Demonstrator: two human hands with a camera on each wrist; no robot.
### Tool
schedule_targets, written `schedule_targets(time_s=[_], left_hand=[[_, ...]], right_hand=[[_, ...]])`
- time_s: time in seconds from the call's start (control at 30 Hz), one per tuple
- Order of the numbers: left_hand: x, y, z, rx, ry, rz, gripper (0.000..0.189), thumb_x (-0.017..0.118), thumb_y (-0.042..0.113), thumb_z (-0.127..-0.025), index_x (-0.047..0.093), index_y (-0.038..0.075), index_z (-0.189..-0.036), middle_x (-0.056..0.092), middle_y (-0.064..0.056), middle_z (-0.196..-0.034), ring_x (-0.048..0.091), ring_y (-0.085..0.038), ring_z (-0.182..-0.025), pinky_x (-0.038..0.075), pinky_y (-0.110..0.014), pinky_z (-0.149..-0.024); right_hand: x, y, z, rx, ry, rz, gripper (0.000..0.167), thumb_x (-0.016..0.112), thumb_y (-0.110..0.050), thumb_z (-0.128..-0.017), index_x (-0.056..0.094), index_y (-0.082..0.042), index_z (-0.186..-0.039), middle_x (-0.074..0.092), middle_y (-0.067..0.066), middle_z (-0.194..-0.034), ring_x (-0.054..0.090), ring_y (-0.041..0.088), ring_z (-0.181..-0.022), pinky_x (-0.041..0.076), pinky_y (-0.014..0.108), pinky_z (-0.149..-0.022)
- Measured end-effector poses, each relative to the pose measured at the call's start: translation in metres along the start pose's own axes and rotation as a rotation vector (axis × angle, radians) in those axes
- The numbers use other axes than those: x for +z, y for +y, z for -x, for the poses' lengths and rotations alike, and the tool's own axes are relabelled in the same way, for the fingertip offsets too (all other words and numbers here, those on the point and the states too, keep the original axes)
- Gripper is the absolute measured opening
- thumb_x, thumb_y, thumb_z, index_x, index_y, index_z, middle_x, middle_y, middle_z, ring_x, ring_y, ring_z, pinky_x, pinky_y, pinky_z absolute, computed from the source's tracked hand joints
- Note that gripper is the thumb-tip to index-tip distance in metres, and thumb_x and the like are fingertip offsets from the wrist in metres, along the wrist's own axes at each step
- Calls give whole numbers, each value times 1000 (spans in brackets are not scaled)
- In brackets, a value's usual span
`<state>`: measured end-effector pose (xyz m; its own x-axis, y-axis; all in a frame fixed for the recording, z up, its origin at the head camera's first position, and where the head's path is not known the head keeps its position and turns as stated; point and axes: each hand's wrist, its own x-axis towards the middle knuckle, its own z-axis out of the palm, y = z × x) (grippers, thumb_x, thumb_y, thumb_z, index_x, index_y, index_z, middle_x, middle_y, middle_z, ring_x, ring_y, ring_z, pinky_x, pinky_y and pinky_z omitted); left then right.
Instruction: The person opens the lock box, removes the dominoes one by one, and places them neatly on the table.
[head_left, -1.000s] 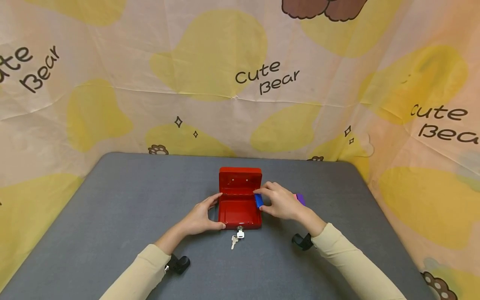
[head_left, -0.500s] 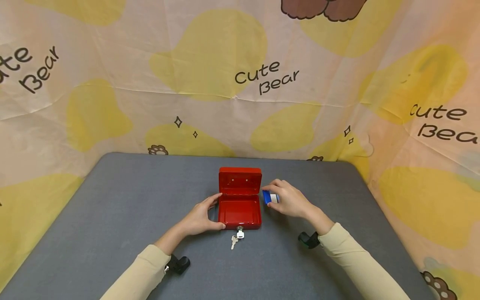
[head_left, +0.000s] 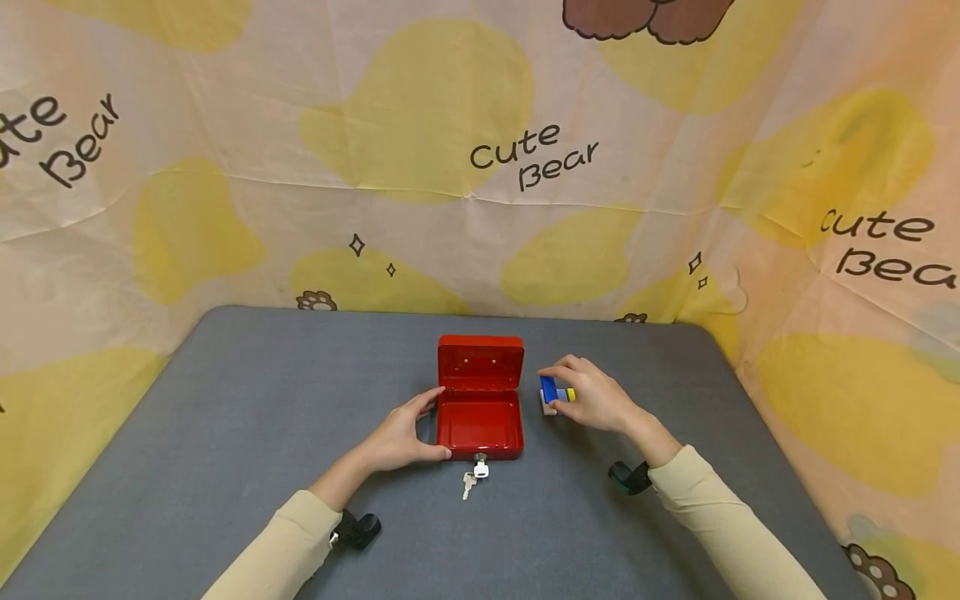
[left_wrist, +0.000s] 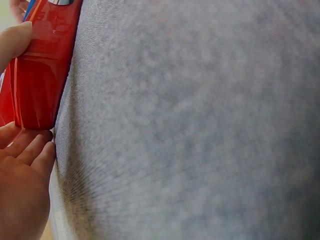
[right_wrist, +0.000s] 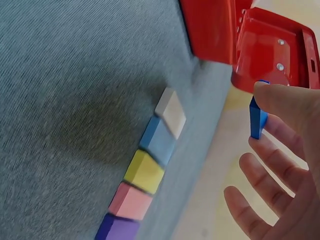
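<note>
On the grey table stands a red cash box with its lid raised and a bare interior. My left hand holds the box at its left side, thumb at the front corner and fingers along the side wall. To the right of the box, my right hand pinches a dark blue block between thumb and fingertips, above the table. Beneath it lies a row of blocks: white, light blue, yellow, pink and purple. In the head view the hand hides part of this row.
A key sits in the lock at the box's front, with a second key hanging against the table. Behind the table hangs a patterned cloth. Each wrist wears a black camera mount.
My right hand has moved right with the dark blue block, from the box's right edge to over the row, uncovering the white, light blue and yellow blocks. My left hand has stayed put.
</note>
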<state>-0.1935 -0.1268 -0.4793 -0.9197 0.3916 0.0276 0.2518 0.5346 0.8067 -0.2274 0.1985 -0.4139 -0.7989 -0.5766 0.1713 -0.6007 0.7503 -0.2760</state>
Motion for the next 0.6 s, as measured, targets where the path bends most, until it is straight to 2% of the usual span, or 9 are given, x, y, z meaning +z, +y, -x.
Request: schedule_targets(time_s=[0.27, 0.6], left_hand=[[1, 0, 0, -2, 0, 5, 89, 81, 28, -66, 35, 12, -141, 43, -7, -139, 47, -26, -123, 39, -43, -101], [0, 1, 0, -2, -2, 7, 89, 81, 27, -66, 35, 12, -141, 43, -7, -138, 47, -27, -122, 40, -43, -101]], right_hand=[[2, 13, 6, -10, 41, -8, 45, 75, -18, -75, 62, -12, -118, 57, 6, -109, 53, 22, -99, 50, 41, -82], [4, 30, 15, 26, 34, -40, 46, 74, -15, -76, 60, -8, -120, 57, 6, -110, 53, 23, -100, 49, 43, -84]])
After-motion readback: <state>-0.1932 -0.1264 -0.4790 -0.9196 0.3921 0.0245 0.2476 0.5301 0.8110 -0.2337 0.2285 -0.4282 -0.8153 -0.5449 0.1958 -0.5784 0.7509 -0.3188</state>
